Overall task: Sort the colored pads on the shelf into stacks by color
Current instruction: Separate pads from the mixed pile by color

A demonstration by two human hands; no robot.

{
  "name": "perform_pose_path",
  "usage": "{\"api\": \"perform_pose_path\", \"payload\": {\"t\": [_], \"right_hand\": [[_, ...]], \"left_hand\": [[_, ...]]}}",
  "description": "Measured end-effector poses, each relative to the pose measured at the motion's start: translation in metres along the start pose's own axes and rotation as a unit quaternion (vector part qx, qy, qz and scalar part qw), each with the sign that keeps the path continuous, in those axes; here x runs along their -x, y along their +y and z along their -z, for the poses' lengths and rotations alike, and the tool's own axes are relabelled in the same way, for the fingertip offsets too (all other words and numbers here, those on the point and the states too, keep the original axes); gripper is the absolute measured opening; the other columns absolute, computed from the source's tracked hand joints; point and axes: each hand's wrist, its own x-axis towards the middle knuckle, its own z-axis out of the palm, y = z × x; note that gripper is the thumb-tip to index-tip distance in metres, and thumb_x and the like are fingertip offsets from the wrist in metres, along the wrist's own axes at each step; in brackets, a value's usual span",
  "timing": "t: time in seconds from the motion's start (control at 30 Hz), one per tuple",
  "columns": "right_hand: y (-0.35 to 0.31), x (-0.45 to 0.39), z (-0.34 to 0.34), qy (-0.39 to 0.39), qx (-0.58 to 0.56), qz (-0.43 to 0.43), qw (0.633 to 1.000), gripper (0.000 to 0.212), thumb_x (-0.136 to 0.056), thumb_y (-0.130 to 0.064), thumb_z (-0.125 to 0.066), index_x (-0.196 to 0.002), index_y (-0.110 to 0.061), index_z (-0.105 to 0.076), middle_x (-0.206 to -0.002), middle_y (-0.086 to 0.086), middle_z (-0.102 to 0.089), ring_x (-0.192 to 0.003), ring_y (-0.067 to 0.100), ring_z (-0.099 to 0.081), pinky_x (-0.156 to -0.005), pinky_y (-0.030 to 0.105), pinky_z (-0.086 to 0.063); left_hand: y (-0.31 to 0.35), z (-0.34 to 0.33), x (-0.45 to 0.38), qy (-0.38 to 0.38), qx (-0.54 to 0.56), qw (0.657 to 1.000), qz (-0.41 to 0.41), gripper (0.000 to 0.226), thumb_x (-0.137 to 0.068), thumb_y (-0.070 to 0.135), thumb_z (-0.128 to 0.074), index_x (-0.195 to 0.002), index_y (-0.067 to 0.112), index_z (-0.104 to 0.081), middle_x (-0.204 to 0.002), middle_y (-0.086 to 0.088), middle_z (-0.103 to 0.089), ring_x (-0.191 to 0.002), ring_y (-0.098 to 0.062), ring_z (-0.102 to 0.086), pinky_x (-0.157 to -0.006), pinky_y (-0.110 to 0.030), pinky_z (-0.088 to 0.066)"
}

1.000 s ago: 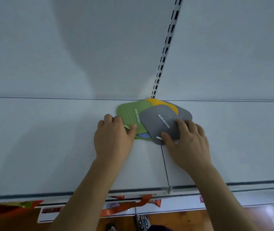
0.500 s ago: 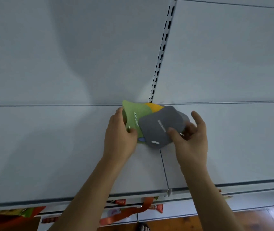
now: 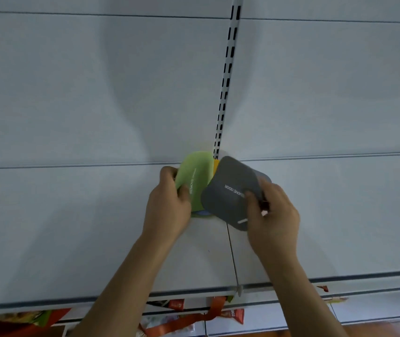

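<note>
The left hand [image 3: 169, 203] grips the green pad [image 3: 195, 176], tilted up off the shelf [image 3: 72, 227]. Beside it, the right hand [image 3: 270, 212] pinches the gray pad [image 3: 228, 193]; peel it away cleanly, leaving the orange pad [image 3: 216, 165] behind.

White shelf [image 3: 72, 227], seam running near to far at centre. A blue pad [image 3: 202, 213] lies on it, mid-depth.
</note>
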Motion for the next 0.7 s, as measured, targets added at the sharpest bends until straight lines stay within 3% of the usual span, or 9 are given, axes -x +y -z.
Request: {"api": "perform_pose_path", "payload": {"t": [0.07, 0.13, 0.23, 0.27, 0.33, 0.43, 0.5, 0.57, 0.7], "right_hand": [[0.003, -0.003, 0.002, 0.017, -0.048, -0.066, 0.996, 0.023, -0.101, -0.025, -0.065, -0.122, -0.032, -0.07, -0.098, -0.012, -0.072, -0.086, 0.009, -0.067, -0.072, 0.036, -0.059], [0.01, 0.0, -0.002, -0.023, -0.033, -0.063, 0.997, 0.022, -0.1, -0.035, -0.064, -0.122, -0.033, -0.069, -0.099, -0.01, -0.072, -0.088, 0.011, -0.067, -0.075, 0.041, -0.059], [0.02, 0.011, -0.012, -0.12, 0.072, 0.038, 0.989, 0.049, -0.094, -0.02, -0.073, -0.141, -0.027, -0.062, -0.124, -0.008, -0.066, -0.107, 0.014, -0.059, -0.087, 0.026, -0.053], [0.024, 0.015, -0.014, -0.133, 0.103, 0.065, 0.984, 0.059, -0.091, -0.012, -0.074, -0.147, -0.025, -0.057, -0.129, -0.004, -0.064, -0.111, 0.018, -0.056, -0.09, 0.027, -0.051], [0.022, 0.015, -0.015, -0.124, 0.108, 0.039, 0.986, 0.067, -0.091, -0.003, -0.069, -0.151, -0.025, -0.052, -0.128, 0.0, -0.063, -0.108, 0.024, -0.056, -0.089, 0.032, -0.05], [0.012, 0.011, -0.007, -0.098, 0.059, -0.073, 0.991, 0.054, -0.097, -0.008, -0.061, -0.143, -0.035, -0.057, -0.1, -0.012, -0.066, -0.085, 0.015, -0.059, -0.071, 0.017, -0.044], [0.013, 0.012, 0.0, -0.08, 0.028, -0.104, 0.991, 0.024, -0.098, -0.016, -0.062, -0.114, -0.034, -0.065, -0.078, -0.017, -0.065, -0.075, 0.01, -0.061, -0.062, 0.02, -0.041], [0.009, 0.019, 0.008, -0.056, -0.007, -0.107, 0.993, 0.017, -0.101, -0.019, -0.061, -0.092, -0.033, -0.062, -0.075, -0.016, -0.064, -0.072, 0.009, -0.059, -0.059, 0.026, -0.042], [0.002, 0.032, 0.024, -0.011, -0.022, -0.123, 0.992, 0.018, -0.106, -0.02, -0.054, -0.108, -0.035, -0.063, -0.078, -0.016, -0.068, -0.066, 0.009, -0.066, -0.057, 0.032, -0.054]], "left_hand": [[-0.005, 0.004, 0.002, -0.005, 0.011, 1.0, 0.016, 0.027, -0.1, 0.01, -0.057, -0.126, 0.015, -0.053, -0.108, -0.008, -0.069, -0.104, -0.036, -0.065, -0.074, -0.034, -0.041], [-0.011, 0.007, 0.002, -0.032, -0.01, 0.999, 0.017, 0.035, -0.1, 0.01, -0.057, -0.134, 0.017, -0.056, -0.118, -0.007, -0.072, -0.109, -0.033, -0.065, -0.077, -0.031, -0.041], [-0.014, 0.009, 0.002, -0.046, -0.008, 0.999, 0.025, 0.037, -0.1, 0.015, -0.058, -0.136, 0.024, -0.062, -0.118, 0.001, -0.073, -0.106, -0.025, -0.065, -0.079, -0.028, -0.042], [-0.015, 0.01, 0.003, -0.047, 0.001, 0.999, 0.026, 0.037, -0.1, 0.017, -0.059, -0.135, 0.026, -0.063, -0.117, 0.004, -0.074, -0.104, -0.022, -0.065, -0.08, -0.028, -0.043], [-0.017, 0.012, 0.004, -0.048, 0.027, 0.998, 0.032, 0.031, -0.098, 0.019, -0.061, -0.126, 0.03, -0.069, -0.108, 0.008, -0.076, -0.101, -0.021, -0.068, -0.079, -0.032, -0.049], [-0.022, 0.017, 0.008, -0.03, 0.093, 0.993, 0.065, 0.023, -0.096, 0.017, -0.065, -0.11, 0.031, -0.075, -0.093, 0.012, -0.077, -0.091, -0.017, -0.072, -0.083, -0.043, -0.06], [-0.025, 0.021, 0.012, -0.035, 0.136, 0.987, 0.074, 0.025, -0.098, 0.013, -0.063, -0.114, 0.029, -0.074, -0.097, 0.011, -0.077, -0.091, -0.018, -0.073, -0.076, -0.046, -0.064], [-0.024, 0.022, 0.016, -0.056, 0.197, 0.975, 0.088, 0.031, -0.103, 0.01, -0.056, -0.126, 0.026, -0.07, -0.11, 0.004, -0.075, -0.094, -0.024, -0.074, -0.064, -0.045, -0.066], [-0.019, 0.019, 0.023, -0.093, 0.236, 0.964, 0.081, 0.036, -0.108, 0.01, -0.05, -0.138, 0.025, -0.063, -0.123, 0.004, -0.067, -0.09, -0.016, -0.073, -0.06, -0.043, -0.066]]}}
